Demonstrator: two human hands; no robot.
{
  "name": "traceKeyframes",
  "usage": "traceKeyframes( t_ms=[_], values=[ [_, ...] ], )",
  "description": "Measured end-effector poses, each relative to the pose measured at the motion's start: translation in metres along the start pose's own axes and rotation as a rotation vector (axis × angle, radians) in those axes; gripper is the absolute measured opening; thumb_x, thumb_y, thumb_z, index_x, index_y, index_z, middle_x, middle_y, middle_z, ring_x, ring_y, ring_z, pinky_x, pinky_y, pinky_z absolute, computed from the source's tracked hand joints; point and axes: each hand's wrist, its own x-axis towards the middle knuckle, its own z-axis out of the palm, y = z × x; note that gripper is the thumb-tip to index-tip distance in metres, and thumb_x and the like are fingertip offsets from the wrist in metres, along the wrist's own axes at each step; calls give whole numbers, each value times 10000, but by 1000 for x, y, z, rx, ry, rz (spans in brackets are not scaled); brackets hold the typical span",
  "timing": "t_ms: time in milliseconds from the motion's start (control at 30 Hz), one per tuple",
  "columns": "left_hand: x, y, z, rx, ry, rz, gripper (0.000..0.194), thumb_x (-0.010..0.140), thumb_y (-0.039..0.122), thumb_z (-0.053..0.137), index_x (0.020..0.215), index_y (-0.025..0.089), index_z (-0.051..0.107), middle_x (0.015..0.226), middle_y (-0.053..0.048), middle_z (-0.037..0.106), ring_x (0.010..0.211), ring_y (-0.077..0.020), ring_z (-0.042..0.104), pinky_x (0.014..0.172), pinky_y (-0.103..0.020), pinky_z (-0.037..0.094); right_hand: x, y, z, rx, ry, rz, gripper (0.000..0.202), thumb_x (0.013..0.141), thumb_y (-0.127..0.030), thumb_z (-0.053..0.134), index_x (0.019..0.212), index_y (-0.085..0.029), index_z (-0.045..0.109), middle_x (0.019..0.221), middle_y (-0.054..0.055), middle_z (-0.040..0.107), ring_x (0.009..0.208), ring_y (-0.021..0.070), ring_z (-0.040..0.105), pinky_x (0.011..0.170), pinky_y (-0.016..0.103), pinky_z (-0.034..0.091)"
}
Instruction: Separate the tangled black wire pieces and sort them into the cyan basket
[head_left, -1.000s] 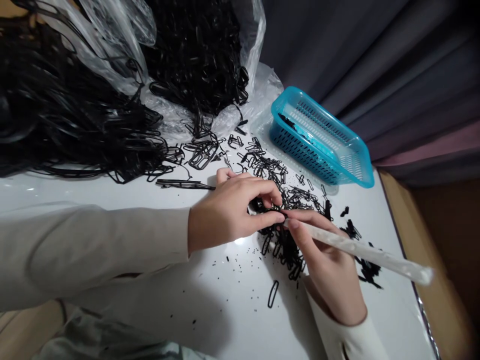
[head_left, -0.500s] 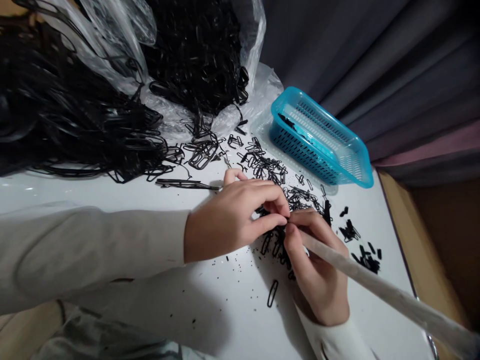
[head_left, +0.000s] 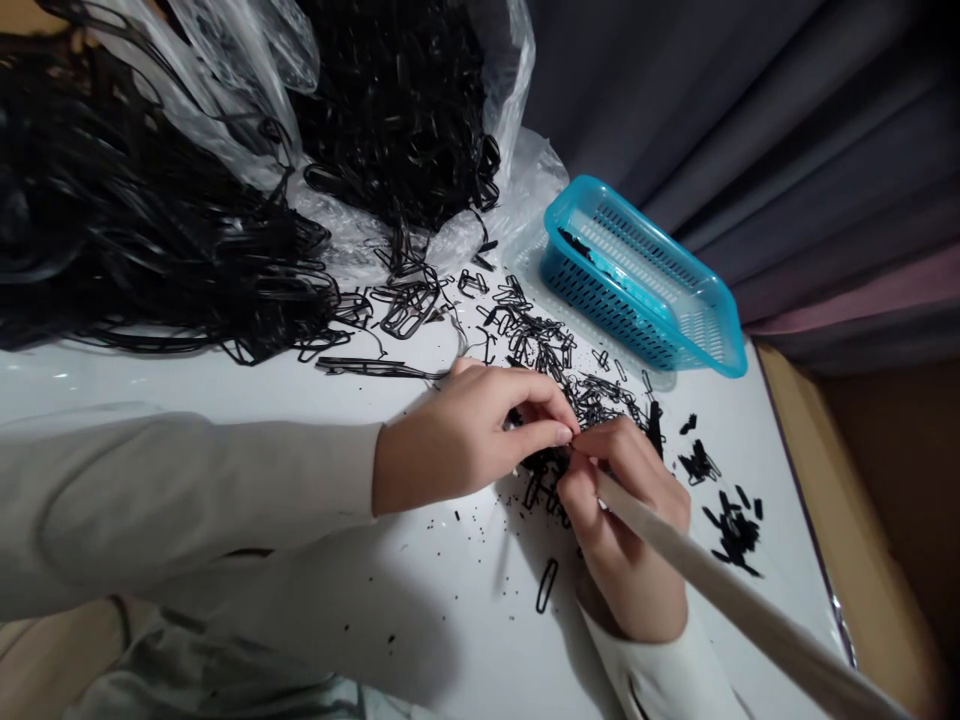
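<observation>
My left hand (head_left: 465, 430) reaches in from the left with thumb and index finger pinched together. Its fingertips meet those of my right hand (head_left: 637, 540) over a tiny dark piece, mostly hidden by the fingers. A long pale stick (head_left: 720, 575) lies in my right hand and runs down toward the lower right. Beneath and behind both hands spreads a pile of small black plastic loops (head_left: 540, 340). One separate black loop (head_left: 547, 586) rests on the white table (head_left: 420, 610) in front of the hands.
A blue slotted basket (head_left: 645, 315) with a few black bits inside stands at the back right. Two small heaps of black pieces (head_left: 739, 535) lie near the right edge. Large black tangled strips (head_left: 150, 220) and a clear plastic bag (head_left: 510, 90) full of them fill the back left.
My right hand has shifted slightly left and up, and the stick has swung with it to a steeper slant. My left hand's raised finger has curled lower; the fingertips still meet.
</observation>
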Motion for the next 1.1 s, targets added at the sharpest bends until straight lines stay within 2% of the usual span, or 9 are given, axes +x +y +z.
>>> traceKeyframes(
  t_ms=[100,200,367,533,600,700,767,900,1100],
  values=[
    [3,-8,3,-261,-14,-44,110,833,252,604,847,186,690,866,-6,727,853,-162,649,802,-312,477,1,0,0,29,-12,-9,147,840,-98,491,742,-207,476,698,-18,447,654,126,450,599,269,367],
    [5,-12,5,-427,-36,-84,97,792,239,647,839,189,716,865,-2,743,848,-160,666,781,-294,509,2,0,-1,56,-26,-17,153,832,-84,489,740,-206,477,680,-23,433,639,123,444,586,264,369],
    [5,-10,2,-508,-40,-151,90,786,200,656,831,198,734,832,11,748,820,-140,666,767,-285,507,3,-5,0,46,-39,-39,164,833,-83,476,725,-205,457,657,-27,412,626,120,436,569,253,374],
    [8,-5,-5,-568,65,-145,78,791,209,681,847,186,730,827,2,740,788,-124,650,793,-288,499,0,-10,3,38,-118,-124,163,814,-64,465,747,-208,500,702,-2,506,674,142,472,593,274,412],
    [10,-4,-8,-568,80,-137,89,804,214,670,865,187,729,826,-2,736,793,-128,645,809,-304,496,-1,-9,1,97,-39,-42,155,826,-75,466,771,-210,519,713,-5,528,662,134,488,593,270,418],
    [11,-4,-8,-586,72,-135,108,816,221,656,896,187,720,841,-6,730,820,-135,647,832,-322,489,-3,-4,-3,191,162,154,110,883,-168,480,836,-218,566,753,-4,569,671,127,546,587,259,443],
    [11,-4,-6,-616,44,-157,118,819,215,651,919,176,701,823,-9,725,808,-134,656,835,-322,488,-3,-2,-3,261,222,247,119,912,-244,481,917,-224,598,794,5,599,708,133,597,612,263,480],
    [9,-5,-4,-605,21,-181,120,820,197,634,932,165,665,820,-9,710,824,-136,663,834,-312,489,-2,-3,2,479,228,321,165,918,-272,507,1067,-219,552,885,19,639,746,117,655,720,270,535],
    [8,-8,-4,-496,34,-122,127,847,222,603,947,187,673,922,-9,692,911,-136,633,865,-306,469,0,-3,-2,527,170,306,112,892,-234,567,1003,-220,567,891,34,699,875,161,687,761,303,550]
  ],
)
